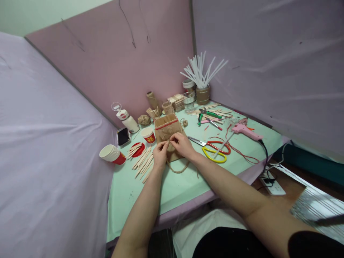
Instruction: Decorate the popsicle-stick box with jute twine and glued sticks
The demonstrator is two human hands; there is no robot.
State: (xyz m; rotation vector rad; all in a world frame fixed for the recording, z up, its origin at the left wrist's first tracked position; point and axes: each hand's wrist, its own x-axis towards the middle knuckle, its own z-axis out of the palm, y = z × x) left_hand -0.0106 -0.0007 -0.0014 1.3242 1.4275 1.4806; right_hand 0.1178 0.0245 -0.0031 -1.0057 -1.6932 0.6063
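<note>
A brown paper-like bag with a red and white band near its open top stands at the middle of the table. My left hand and my right hand meet at its front, fingers pinched close together. Between the fingertips is something small and brown, too small to make out clearly. Below the hands a braided brown cord curves over the tabletop. Scissors with red and yellow handles lie to the right of the bag.
Wooden sticks and a paper cup are on the left, with stacked cups at the table's edge. Green pliers, a pink glue gun and red string lie right. White sticks stand in a pot behind.
</note>
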